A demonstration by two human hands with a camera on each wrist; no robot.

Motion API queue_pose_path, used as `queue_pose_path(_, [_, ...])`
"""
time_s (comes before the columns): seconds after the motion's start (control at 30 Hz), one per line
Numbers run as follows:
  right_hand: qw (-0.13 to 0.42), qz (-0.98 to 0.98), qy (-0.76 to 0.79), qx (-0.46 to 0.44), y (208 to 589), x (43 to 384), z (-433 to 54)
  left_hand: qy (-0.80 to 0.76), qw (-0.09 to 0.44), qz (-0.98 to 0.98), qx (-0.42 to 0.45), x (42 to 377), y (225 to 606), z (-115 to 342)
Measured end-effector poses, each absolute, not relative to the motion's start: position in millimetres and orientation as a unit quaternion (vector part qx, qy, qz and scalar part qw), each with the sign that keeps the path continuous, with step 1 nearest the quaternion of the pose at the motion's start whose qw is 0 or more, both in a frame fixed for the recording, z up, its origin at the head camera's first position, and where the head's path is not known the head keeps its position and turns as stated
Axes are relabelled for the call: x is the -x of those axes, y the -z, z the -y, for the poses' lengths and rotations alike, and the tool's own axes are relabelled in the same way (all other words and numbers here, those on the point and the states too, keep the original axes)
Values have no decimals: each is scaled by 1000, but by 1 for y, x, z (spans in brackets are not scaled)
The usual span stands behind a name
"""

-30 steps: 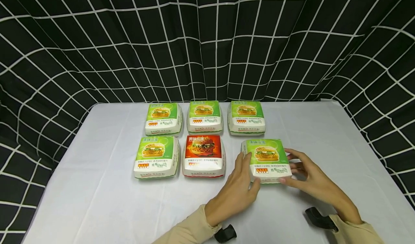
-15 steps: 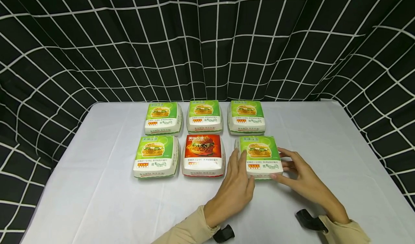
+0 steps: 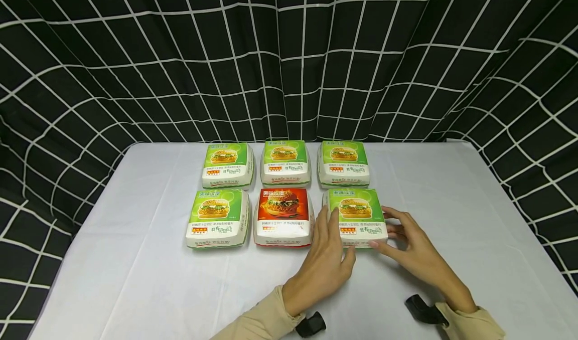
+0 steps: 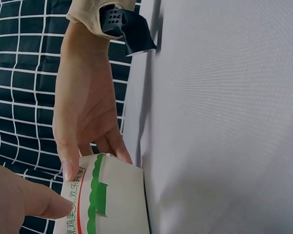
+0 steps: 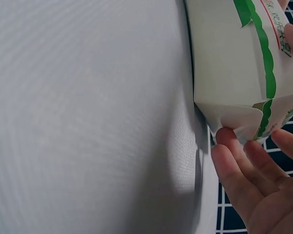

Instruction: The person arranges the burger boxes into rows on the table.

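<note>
A green-and-white burger box (image 3: 361, 225) sits at the right end of the front row in the head view. My left hand (image 3: 321, 260) holds its left front corner, fingers along the left side and thumb at the front. On the opposite corner my right hand (image 3: 417, 252) has its thumb on the front edge and its fingers against the right side. Both thumbs press the box's printed slope in the left wrist view, where a green scalloped band (image 4: 94, 195) shows. Fingertips of the right hand (image 5: 271, 190) touch the side wall in the right wrist view.
Left of the held box stands a red burger box (image 3: 283, 214), then a green one (image 3: 217, 219). Behind them, three green boxes (image 3: 228, 164) form a back row. All are on a white-covered table (image 3: 135, 280) before a black grid curtain (image 3: 289, 59).
Both hands have moved the green burger box left and slightly back, closer to the red box and roughly in line with the front row. The other boxes have not moved.
</note>
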State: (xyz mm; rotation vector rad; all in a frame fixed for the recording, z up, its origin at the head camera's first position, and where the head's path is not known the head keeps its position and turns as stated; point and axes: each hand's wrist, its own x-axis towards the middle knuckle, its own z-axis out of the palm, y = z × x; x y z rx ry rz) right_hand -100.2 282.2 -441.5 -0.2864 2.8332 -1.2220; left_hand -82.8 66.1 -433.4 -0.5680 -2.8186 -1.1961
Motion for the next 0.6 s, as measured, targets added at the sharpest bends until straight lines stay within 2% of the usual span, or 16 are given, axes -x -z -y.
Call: queue_pose_path(0.6, [8,-914,396,88,443,100,-276,392,-8,902,182,86,431,-63])
